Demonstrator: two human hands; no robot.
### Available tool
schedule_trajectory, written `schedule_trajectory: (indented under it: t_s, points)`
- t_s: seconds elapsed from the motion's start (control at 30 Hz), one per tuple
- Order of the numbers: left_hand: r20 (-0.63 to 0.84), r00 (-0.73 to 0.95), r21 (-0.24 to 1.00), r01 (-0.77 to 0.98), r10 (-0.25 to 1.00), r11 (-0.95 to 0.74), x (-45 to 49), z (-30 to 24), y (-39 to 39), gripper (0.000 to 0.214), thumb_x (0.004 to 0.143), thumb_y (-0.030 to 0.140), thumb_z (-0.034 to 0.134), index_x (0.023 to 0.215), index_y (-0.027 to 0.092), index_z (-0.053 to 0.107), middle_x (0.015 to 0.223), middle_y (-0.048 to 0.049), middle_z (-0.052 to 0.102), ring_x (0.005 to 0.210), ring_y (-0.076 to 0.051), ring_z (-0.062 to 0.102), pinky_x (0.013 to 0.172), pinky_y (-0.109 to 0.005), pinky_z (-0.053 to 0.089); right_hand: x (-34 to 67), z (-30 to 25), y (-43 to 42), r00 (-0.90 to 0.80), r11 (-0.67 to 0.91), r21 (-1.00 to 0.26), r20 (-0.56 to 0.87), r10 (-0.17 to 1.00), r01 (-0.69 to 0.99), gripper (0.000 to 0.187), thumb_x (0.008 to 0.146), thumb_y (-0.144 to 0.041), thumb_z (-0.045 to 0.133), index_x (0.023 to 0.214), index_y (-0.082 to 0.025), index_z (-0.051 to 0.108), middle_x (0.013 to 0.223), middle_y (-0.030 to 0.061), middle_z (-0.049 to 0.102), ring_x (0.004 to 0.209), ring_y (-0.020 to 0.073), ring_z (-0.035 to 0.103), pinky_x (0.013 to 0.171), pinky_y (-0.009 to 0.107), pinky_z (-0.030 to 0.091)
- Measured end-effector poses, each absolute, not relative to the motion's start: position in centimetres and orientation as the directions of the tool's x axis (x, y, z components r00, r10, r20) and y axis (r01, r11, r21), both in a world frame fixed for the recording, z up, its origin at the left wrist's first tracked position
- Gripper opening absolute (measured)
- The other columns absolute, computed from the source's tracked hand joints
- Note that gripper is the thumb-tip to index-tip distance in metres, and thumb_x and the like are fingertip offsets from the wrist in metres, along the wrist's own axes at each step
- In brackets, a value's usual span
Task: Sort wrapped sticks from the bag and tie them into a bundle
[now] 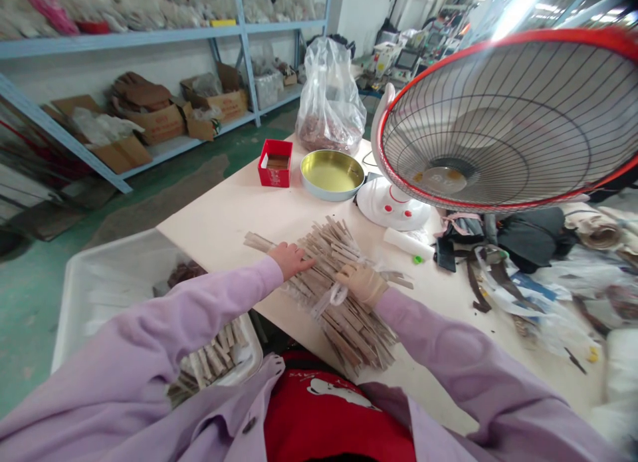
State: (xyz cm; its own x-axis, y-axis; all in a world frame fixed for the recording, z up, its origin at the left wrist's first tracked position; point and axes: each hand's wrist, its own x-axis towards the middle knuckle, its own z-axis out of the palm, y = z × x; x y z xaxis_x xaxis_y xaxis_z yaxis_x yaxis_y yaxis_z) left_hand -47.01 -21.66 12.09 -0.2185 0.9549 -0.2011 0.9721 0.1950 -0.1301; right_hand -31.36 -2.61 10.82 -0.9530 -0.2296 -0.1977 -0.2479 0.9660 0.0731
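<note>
A pile of thin brown-grey strips lies on the table near its front edge, with a white plastic tie looped round the middle. My left hand, bare, has its fingers curled over strips at the pile's left side, and a few strip ends stick out beyond it to the left. On the other side, my right hand wears a beige glove and grips the bundle beside the white tie. The undersides of both hands are hidden, so exactly how many strips each holds does not show.
A white tub with more strips stands left below the table. Behind the pile are a red box, a round tin, a clear plastic bag and a fan. Bags and fabric pieces crowd the right.
</note>
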Motion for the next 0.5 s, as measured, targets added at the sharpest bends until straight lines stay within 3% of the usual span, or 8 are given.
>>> schedule_trajectory:
  t_s: [0.2, 0.5]
  points:
    - [-0.205, -0.215, -0.144, 0.971, 0.955, 0.188, -46.6, 11.8, -21.1, 0.039, 0.087, 0.016, 0.039, 0.120, 0.035, 0.047, 0.101, -0.0119, 0.059, 0.087, -0.025, 0.054, 0.066, -0.036, 0.034, -31.7, 10.8, -2.5, -0.944, 0.963, 0.032, -0.207, -0.256, -0.268, 0.026, 0.086, -0.015, 0.041, 0.106, -0.019, 0.057, 0.103, 0.0107, 0.056, 0.099, 0.0263, 0.049, 0.063, 0.030, 0.041]
    - [-0.131, -0.160, -0.194, 0.972, 0.978, 0.133, -46.0, 10.5, -20.9, 0.043, 0.089, 0.017, 0.034, 0.126, 0.037, 0.040, 0.101, -0.0112, 0.058, 0.087, -0.023, 0.054, 0.067, -0.035, 0.034, -31.8, 10.9, -2.5, -0.953, 0.971, 0.006, -0.190, -0.235, -0.240, 0.025, 0.087, -0.017, 0.041, 0.104, -0.017, 0.059, 0.103, 0.0102, 0.057, 0.097, 0.0221, 0.050, 0.071, 0.032, 0.042]
